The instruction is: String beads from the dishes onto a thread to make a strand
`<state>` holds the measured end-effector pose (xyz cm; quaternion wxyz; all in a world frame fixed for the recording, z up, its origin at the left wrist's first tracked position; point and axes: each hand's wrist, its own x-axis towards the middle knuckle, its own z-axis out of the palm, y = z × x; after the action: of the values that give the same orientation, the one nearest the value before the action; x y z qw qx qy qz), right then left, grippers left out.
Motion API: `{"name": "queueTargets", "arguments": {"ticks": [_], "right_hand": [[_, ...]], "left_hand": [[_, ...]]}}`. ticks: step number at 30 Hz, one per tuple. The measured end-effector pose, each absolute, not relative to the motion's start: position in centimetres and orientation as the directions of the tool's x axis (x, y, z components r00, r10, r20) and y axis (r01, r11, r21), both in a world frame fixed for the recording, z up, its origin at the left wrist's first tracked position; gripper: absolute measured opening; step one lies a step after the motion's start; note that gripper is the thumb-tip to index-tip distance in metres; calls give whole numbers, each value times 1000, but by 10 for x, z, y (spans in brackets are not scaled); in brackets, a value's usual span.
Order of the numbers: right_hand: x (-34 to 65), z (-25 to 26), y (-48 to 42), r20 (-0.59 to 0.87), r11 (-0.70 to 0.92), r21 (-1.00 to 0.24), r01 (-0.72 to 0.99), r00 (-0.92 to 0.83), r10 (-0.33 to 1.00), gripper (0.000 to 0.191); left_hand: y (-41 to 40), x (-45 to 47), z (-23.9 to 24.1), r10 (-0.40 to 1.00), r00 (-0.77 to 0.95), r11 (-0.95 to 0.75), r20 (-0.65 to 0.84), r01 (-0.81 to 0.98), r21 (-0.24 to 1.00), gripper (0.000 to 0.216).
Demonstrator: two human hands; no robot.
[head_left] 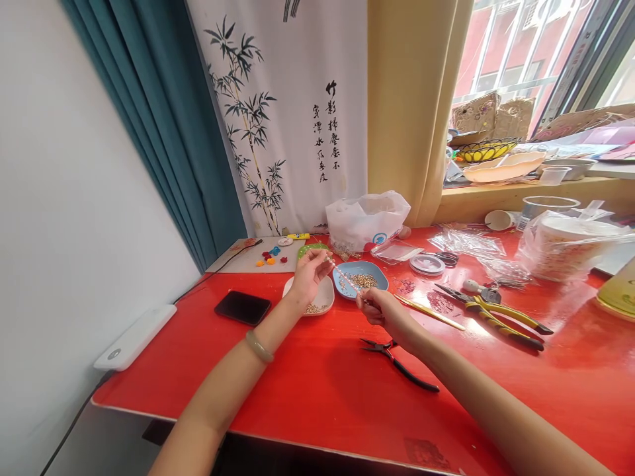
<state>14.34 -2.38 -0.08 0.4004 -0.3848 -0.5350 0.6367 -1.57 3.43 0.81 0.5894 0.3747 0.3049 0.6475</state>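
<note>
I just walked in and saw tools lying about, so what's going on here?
The person's left hand and right hand hold a thin strand between them, by a blue dish of small gold-coloured pieces. A white dish sits beside it, and black-handled pliers lie unheld on the red table.

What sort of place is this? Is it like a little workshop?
Probably a home craft corner: a square blue dish holds small gold-coloured pieces, yellow-and-black metal pliers lie on the shiny red table, and a long teal cloth curtain hangs behind.
</note>
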Motion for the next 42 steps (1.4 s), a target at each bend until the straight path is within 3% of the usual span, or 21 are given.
{"name": "queueTargets", "arguments": {"ticks": [11, 26, 37, 42], "right_hand": [[145, -1, -26, 74, 83, -997, 1, -447, 892, 22], [145, -2, -24, -15, -52, -995, -88, -380, 925, 10], [147, -6, -21, 45, 45, -999, -7, -369, 928, 20], [146, -12, -19, 105, 82, -994, -70, -441, 891, 20]], "left_hand": [[32, -12, 7, 991, -14, -126, 135, -470, 873, 17], [31, -11, 7, 984, -26, -169, 175, -426, 889, 20], [26, -8, 7, 981, -41, -193, 190, -341, 920, 22], [25, -6, 7, 972, -30, -230, 232, -306, 924, 21]]}}
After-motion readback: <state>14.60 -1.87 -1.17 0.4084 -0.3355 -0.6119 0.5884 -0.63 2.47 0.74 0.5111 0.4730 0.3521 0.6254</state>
